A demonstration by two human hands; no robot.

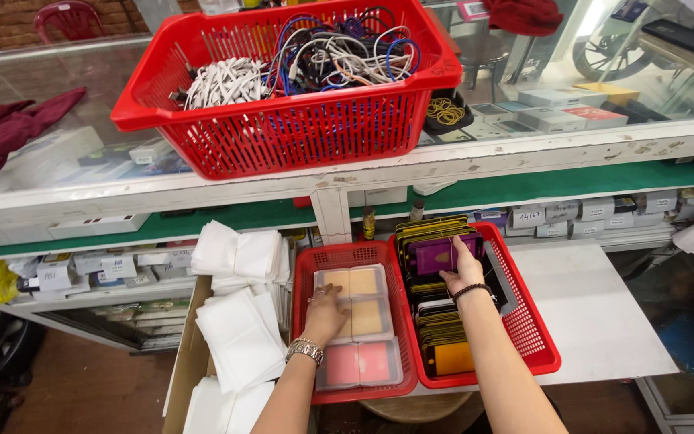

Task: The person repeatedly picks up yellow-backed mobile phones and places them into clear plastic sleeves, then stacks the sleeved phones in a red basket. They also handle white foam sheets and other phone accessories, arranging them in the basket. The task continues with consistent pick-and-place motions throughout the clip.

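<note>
Resting flat, the left hand [324, 313] lies open on clear plastic cases [361, 325] stacked in a small red basket [305, 265] with a holey grid wall; it holds nothing. The right hand [463, 269] has its fingers curled on a purple card [437, 254] on top of a row of shiny packs [443, 337] in the next red basket [536, 329]. Soft white cloths [238, 333] sit in a cardboard box [186, 362]. Up on the glass desk [58, 161], a big red basket [299, 133] holds tangled cables [323, 60].
</note>
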